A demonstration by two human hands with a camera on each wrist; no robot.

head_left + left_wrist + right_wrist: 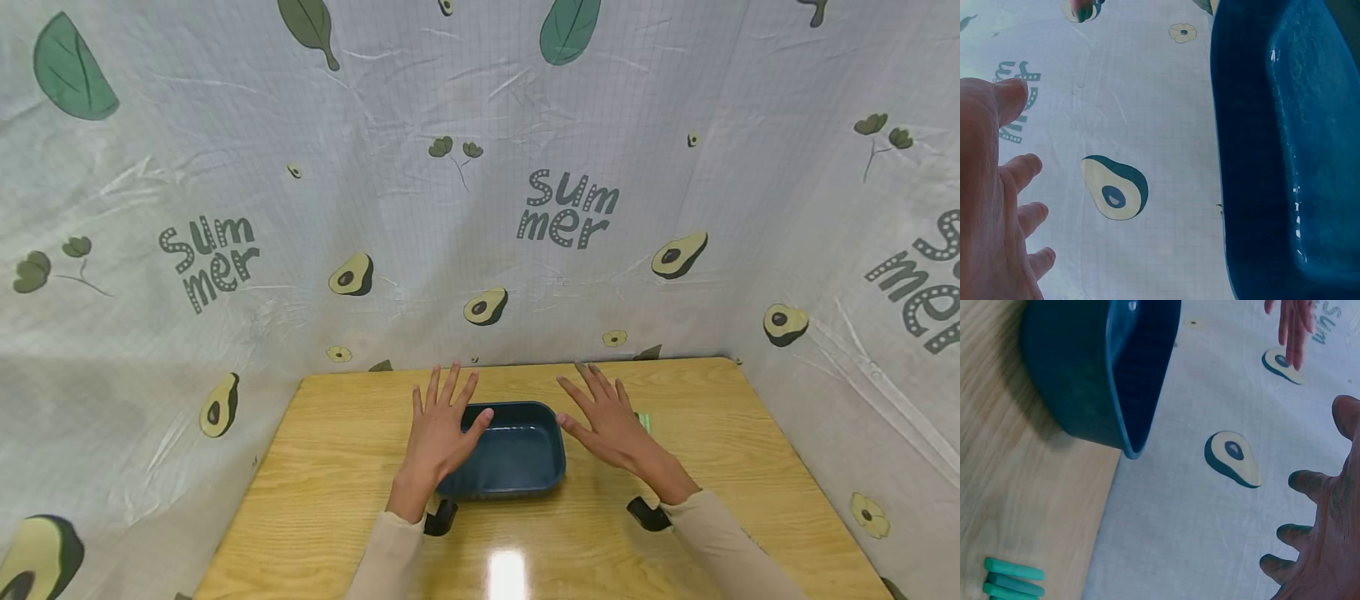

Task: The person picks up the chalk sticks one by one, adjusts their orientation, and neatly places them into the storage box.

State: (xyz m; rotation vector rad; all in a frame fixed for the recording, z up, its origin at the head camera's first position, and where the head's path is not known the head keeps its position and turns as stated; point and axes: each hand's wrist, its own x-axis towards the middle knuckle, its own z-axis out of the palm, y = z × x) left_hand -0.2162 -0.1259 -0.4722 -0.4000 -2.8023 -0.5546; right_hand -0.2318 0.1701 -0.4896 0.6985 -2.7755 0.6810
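Above the blue tray (pixel 517 454) on the wooden table (pixel 337 442), the head view shows left hand (pixel 438 433) and right hand (pixel 611 421) spread flat, holding nothing, flanking it. Left wrist view: the tray looks empty. Right wrist view: green sticks (pixel 1013 578) lie beside the tray, apparently not yet loaded.

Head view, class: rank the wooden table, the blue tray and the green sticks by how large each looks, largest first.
1. Wooden table
2. Blue tray
3. Green sticks, mostly hidden behind the right hand, so only a sliver shows.
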